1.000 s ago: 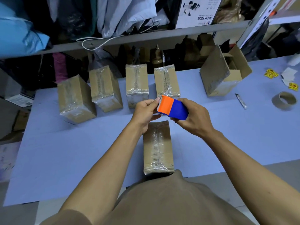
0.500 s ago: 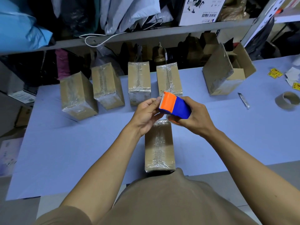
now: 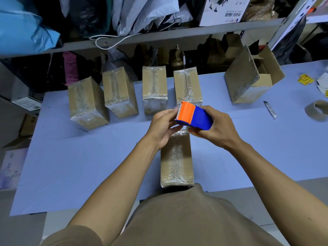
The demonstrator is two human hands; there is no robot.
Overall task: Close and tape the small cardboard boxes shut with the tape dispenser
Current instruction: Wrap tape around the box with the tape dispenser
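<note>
My right hand has a full grip on the tape dispenser, fingers wrapped round its smooth blue plastic body, holding it in the air above the middle of the bench. My left hand is pinching at the orange front end, right by the toothed cutting edge. Under both hands sits a small cardboard box, long and narrow, its top glossy with crinkled clear tape down the seam; its near end is at the bench's near edge, against my shirt.

Along the far edge there is a row of four more taped boxes, the same brown card under shiny wrinkled film, the left two tilted off square. Toward the far right corner an open box lies tipped over, flaps spread, one side taped. Near the right edge are a flat cardboard tape core, a small slim knife, and some yellow stickers. The bench surface is matte pale blue. My forearms cross over the near box's two long sides, hiding nothing of its top but the far end.
</note>
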